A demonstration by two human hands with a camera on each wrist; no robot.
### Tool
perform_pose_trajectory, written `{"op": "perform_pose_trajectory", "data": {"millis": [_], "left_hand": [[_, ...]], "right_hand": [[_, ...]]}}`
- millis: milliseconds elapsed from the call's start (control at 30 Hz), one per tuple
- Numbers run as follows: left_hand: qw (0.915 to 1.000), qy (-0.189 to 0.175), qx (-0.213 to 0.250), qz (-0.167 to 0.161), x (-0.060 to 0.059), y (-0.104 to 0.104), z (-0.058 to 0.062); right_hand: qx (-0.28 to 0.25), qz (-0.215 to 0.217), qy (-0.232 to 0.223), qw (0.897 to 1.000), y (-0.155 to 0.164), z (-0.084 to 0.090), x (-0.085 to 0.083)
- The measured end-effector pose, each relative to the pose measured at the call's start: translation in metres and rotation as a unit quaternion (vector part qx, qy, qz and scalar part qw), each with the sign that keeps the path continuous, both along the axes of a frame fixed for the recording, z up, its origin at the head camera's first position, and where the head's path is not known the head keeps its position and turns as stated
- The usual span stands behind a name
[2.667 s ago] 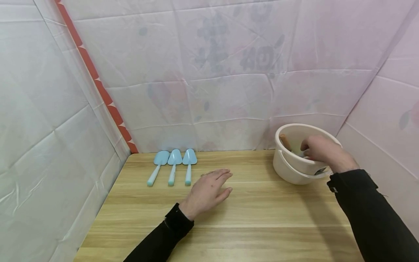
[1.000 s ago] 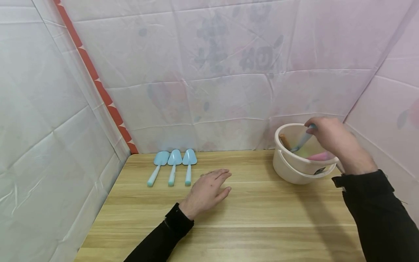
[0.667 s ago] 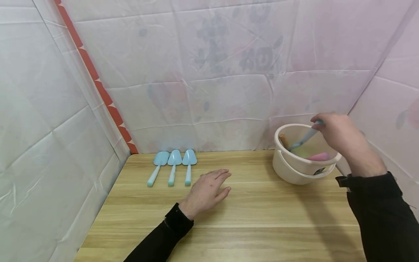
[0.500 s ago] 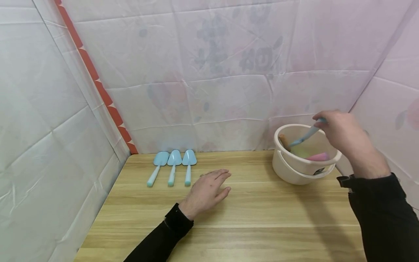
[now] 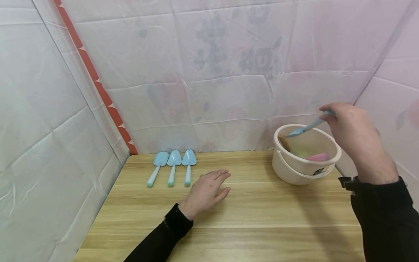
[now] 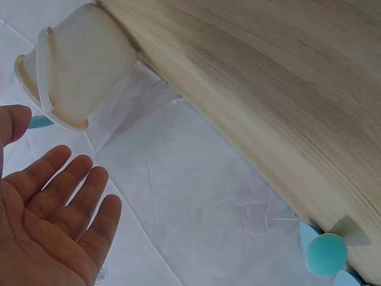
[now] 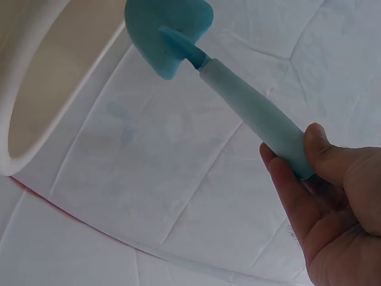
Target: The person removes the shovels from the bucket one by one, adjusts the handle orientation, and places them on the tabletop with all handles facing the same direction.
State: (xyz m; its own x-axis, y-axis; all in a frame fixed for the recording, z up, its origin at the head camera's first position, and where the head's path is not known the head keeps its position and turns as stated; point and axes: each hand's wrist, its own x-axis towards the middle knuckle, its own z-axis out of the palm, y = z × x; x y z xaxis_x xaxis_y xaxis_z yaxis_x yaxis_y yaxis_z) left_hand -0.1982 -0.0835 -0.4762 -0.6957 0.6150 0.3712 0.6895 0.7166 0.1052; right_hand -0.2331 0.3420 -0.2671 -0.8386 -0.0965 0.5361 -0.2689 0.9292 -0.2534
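My right hand (image 5: 358, 140) pinches the handle end of a light blue toy shovel (image 5: 309, 126) above the cream bucket (image 5: 291, 173). The right wrist view shows the thumb and fingertips on the pale handle, with the darker blue blade (image 7: 166, 30) out beside the bucket's rim. Inside the bucket lie a pink thing (image 5: 318, 157) and a brown thing (image 5: 284, 142), both partly hidden. Fingers extended, my left hand (image 5: 205, 193) holds nothing over the middle of the table. Just left of it, three similar toy shovels (image 5: 188, 162) lie in a row, blades towards the back.
The wooden table (image 5: 248, 225) meets a pale plastic sheet wall (image 5: 229, 94) at its back edge. Further sheets hang at the left and right sides. The bucket stands at the back right, its carrying handle (image 5: 296, 170) folded down at the front.
My right hand has come up out of the bucket with a toy shovel, moving up and to the right, and the blade now shows at rim height. My left hand has stayed put.
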Motion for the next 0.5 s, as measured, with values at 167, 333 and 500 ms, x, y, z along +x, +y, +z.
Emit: {"op": "perform_pose_trajectory", "data": {"millis": [167, 333, 500], "left_hand": [[1.0000, 0.000, -0.001, 0.000, 0.000, 0.000, 0.000], [1.0000, 0.000, 0.001, 0.000, 0.000, 0.000, 0.000], [1.0000, -0.001, 0.002, -0.001, 0.000, 0.000, 0.000]], "right_hand": [[-0.011, 0.001, 0.051, 0.999, -0.007, 0.000, 0.006], [-0.023, 0.015, 0.141, 0.990, -0.017, -0.005, 0.009], [-0.026, 0.024, 0.187, 0.982, -0.029, -0.012, 0.007]]}}
